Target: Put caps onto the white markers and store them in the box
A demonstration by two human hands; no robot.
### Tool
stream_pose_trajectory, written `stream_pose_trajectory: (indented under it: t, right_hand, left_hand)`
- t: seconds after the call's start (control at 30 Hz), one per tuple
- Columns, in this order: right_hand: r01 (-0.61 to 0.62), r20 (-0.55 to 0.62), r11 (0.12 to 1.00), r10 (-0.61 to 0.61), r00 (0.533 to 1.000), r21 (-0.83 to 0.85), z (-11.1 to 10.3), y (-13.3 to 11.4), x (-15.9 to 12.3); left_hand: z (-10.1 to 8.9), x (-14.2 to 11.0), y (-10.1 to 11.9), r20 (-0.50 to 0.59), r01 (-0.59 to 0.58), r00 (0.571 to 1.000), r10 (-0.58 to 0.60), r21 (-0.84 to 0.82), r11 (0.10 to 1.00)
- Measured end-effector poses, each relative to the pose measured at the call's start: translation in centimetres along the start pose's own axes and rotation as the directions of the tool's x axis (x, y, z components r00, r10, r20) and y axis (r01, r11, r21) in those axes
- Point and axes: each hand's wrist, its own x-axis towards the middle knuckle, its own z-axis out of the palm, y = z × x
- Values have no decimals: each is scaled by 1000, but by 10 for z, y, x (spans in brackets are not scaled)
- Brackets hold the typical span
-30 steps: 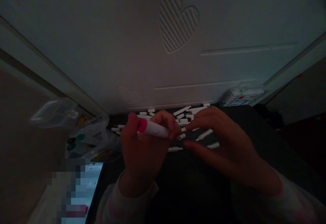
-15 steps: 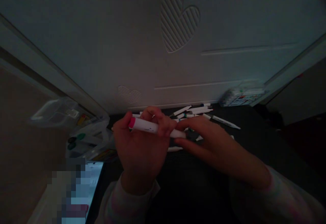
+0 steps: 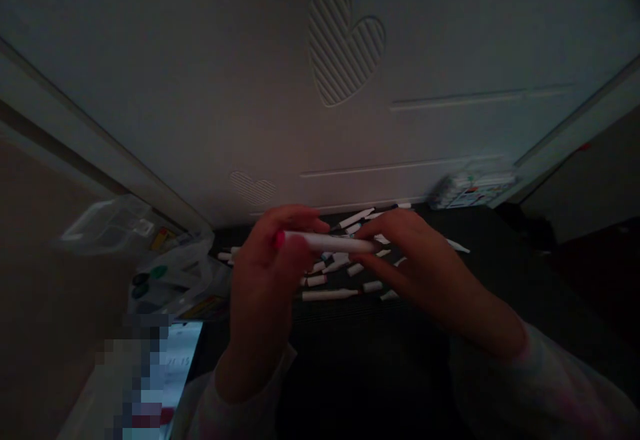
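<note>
A white marker (image 3: 333, 243) with a pink end lies nearly level between my hands, above the dark surface. My left hand (image 3: 273, 263) grips it near the pink end, on the left. The fingers of my right hand (image 3: 405, 250) close on its other end, which looks dark and blurred. Below and behind the hands, several loose white markers (image 3: 330, 295) and short caps (image 3: 317, 281) are scattered, partly hidden by my fingers.
A clear plastic case (image 3: 107, 223) and a clear bag (image 3: 175, 287) sit at the left. A pack of markers (image 3: 473, 189) leans at the back right against a pale panel with heart reliefs (image 3: 345, 43). A lit screen (image 3: 175, 367) shows at lower left.
My left hand has turned and shifted its hold, its thumb now lying along the marker. The marker has moved slightly right and lies more level. My right hand stays at its far end.
</note>
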Motion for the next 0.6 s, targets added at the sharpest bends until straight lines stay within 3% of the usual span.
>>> stream_pose_trajectory:
  t: [0.1,0.2,0.33,0.43,0.47,0.53,0.6]
  right_hand:
    - [52,-36,998,-53,998,-40,1,2,0]
    - [77,-68,992,-84,994,-97,2,3,2]
    - [68,-242,991,-94,966,-113,1,2,0]
    - [37,-426,998,-10,905,54,-4,-2,-5]
    - [24,-421,985,51,905,171,-5,-4,-7]
    - [-49,-258,879,193,947,474,-5,-7,-9]
    - [-177,21,637,245,969,750,-2,-10,-9]
  left_hand:
    - [3,-1,5,26,108,994,-110,72,992]
    - [2,0,6,37,130,990,-137,145,981]
    - [2,0,5,-40,58,998,-54,124,991]
    - [8,-3,6,-178,-63,981,76,73,995]
    - [10,-4,7,-213,-114,969,125,62,992]
    - [14,-6,9,-239,-194,950,202,57,979]
    - [15,-10,9,-223,-242,943,248,55,969]
